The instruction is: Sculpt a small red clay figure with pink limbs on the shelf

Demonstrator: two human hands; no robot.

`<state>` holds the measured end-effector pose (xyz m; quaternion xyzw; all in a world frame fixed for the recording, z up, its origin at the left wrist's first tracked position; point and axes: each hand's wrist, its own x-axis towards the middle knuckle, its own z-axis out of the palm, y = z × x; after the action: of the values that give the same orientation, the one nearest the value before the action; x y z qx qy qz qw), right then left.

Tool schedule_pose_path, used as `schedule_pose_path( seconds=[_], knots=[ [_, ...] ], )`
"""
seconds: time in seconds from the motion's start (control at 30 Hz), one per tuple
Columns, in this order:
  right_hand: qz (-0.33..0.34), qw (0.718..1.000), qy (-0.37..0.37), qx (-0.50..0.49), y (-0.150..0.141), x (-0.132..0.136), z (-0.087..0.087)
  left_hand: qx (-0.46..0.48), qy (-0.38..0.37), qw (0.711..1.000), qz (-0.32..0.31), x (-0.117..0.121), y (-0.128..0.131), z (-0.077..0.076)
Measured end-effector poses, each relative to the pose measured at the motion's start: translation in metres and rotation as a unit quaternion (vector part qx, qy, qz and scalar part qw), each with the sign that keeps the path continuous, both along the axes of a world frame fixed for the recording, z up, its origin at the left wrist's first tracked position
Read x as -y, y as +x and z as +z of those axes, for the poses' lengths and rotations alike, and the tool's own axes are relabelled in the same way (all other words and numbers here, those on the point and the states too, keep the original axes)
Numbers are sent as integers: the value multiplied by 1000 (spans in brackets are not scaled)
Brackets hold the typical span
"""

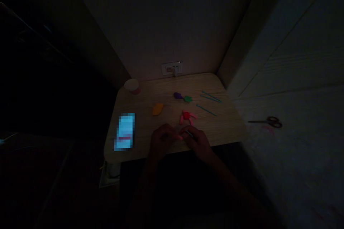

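Pink piece [179, 137], apparently soft, clamped between the fingertips of the left hand [163, 139]; the right hand [197, 141] pinches a slender tool [189, 133] beside it. Both are at the table's [145, 143] near edge, below the red-and-pink figure [186, 116].

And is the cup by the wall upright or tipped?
Upright: the cup shows its open rim on top, with its pink wall below, on the table.

On my feed, 1 lit phone [125, 132] lies on the left of the worktop [225, 128], 1 cup [133, 86] stands at its far-left corner, 1 socket [172, 68] sits in the wall [150, 25], and 1 pair of scissors [269, 121] rests off to the right.
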<state>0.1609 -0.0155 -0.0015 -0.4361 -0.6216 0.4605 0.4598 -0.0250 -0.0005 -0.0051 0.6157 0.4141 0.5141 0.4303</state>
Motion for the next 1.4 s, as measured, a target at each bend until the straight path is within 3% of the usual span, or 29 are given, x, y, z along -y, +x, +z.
schedule_pose_path(
  seconds=[0.23,0.4,1.1,1.4],
  knots=[
    [32,999,-29,20,-1,2,-4,6,7,1000,8,-1,1,0],
    [16,999,-11,35,-2,0,-10,-10,14,1000,-8,-1,1,1],
    [21,998,-3,62,0,-2,-4,-52,12,997,-58,1,2,-1],
    [26,999,-11,43,0,0,-5,-58,15,998,-24,2,3,4]
  ],
)
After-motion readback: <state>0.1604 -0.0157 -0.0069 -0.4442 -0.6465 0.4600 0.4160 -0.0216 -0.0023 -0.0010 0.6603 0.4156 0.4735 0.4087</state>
